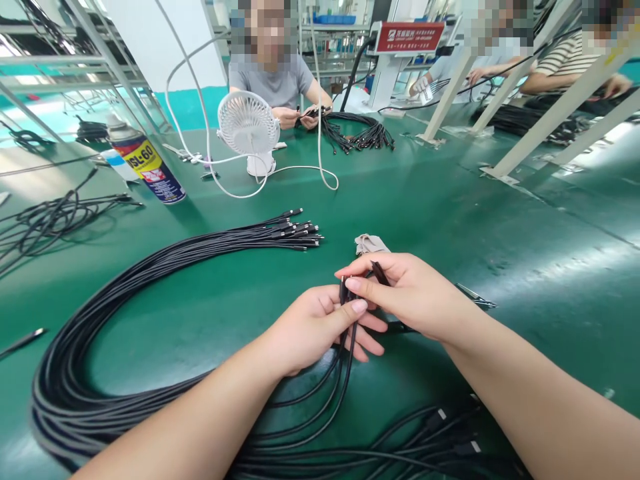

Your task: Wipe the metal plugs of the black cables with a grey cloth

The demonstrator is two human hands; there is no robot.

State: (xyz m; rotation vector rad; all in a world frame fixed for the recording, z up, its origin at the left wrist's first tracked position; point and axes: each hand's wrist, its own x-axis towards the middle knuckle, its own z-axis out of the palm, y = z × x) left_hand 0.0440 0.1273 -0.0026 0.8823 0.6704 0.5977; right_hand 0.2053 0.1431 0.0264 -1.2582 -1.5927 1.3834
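Note:
My left hand [325,320] holds several thin black cables [345,357] near their plug ends, with the thumb pressed over them and the other fingers partly spread behind. At the top of these cables, my right hand [400,287] pinches a connector [344,288] between thumb and forefinger. A dark slim object [380,273] shows between the right hand's fingers; its kind is not clear. The cables run down from my hands towards a large curved bundle of black cables [115,287], whose plugs [300,231] lie together on the green table [225,307].
A spray can [150,163] and a white fan [249,123] stand farther back. Beyond them a co-worker [273,80] handles another cable bundle [360,130]. Crumpled grey cloth [370,245] lies past my hands, metal tweezers [477,297] to the right. More cable ends [440,427] lie close to me.

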